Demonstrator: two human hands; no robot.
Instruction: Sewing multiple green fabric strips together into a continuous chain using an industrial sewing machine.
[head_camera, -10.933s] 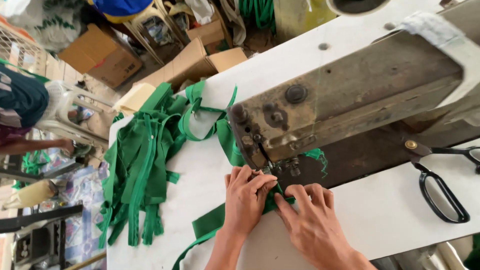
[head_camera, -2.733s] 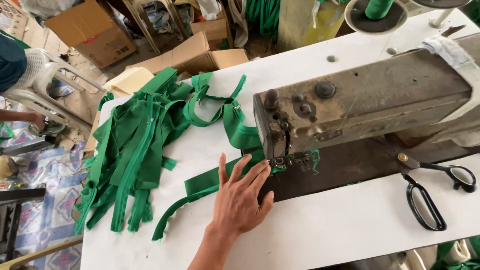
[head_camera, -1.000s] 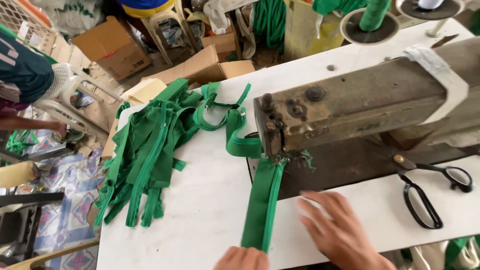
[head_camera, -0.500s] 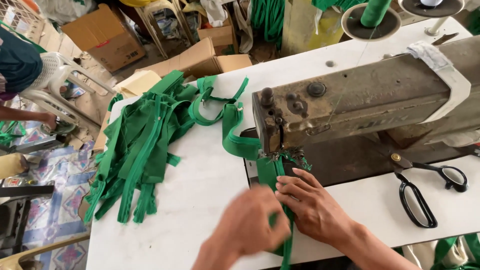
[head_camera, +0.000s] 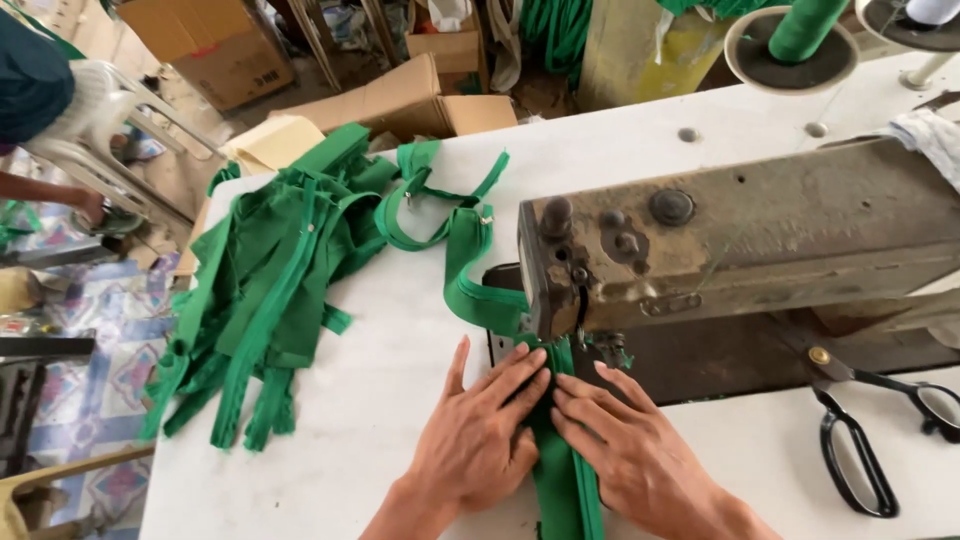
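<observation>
- Left hand (head_camera: 480, 440): lower centre of the frame, flat and palm down, fingers spread and pressing the left edge of the green strap (head_camera: 560, 470). The grip is released; nothing is clasped, the strap is only pinned down.
- Right hand (head_camera: 635, 450): just right of the left, also flat, fingertips on the strap's right edge. No grasp here either.
- Placement, as judged: both sets of fingertips meet at the strap just short of the needle area, which would keep it flat and straight under the sewing machine (head_camera: 740, 240).
- Green strap: a long, narrow band of woven cloth with a raised line down its middle. It runs from the bottom edge of the frame up between the hands, passes under the machine head, then curls away toward the upper left.
- Pile of green straps (head_camera: 270, 290): left of centre on the white surface (head_camera: 380, 400), loosely heaped, well apart from the hands.
- Black scissors (head_camera: 860, 440): lower right, lying on the surface, untouched.
</observation>
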